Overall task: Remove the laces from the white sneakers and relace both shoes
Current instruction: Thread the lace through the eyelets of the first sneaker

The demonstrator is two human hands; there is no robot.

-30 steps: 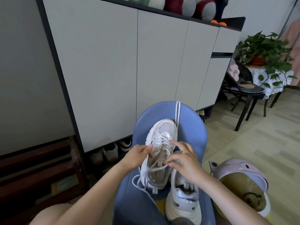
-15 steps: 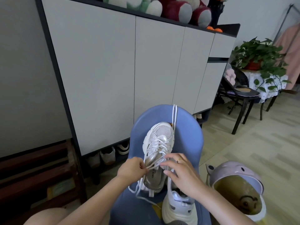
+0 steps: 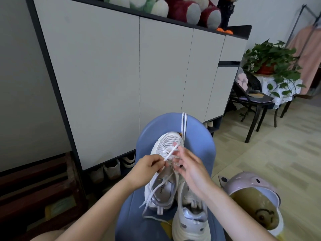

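Two white sneakers lie on a blue seat (image 3: pixel 199 138). The left sneaker (image 3: pixel 166 145) points away from me and carries a white lace (image 3: pixel 171 153). My left hand (image 3: pixel 149 166) pinches one stretch of that lace above the tongue. My right hand (image 3: pixel 189 166) hovers beside it with fingers spread, its fingertips touching the lace's far end. Loose lace ends (image 3: pixel 147 202) trail off the shoe's heel. The right sneaker (image 3: pixel 189 221) lies nearer me, partly under my right forearm. A second white lace (image 3: pixel 184 126) hangs over the seat's far edge.
A tall grey cabinet (image 3: pixel 121 80) stands behind the seat, with shoes (image 3: pixel 112 169) in the gap beneath it. A pink and white helmet (image 3: pixel 251 193) sits right of the seat. A black chair (image 3: pixel 251 105) and a potted plant (image 3: pixel 271 61) stand at the far right.
My left hand has drawn a length of lace up and out over the tongue. My right hand has let go, opened its fingers and moved towards the toe.
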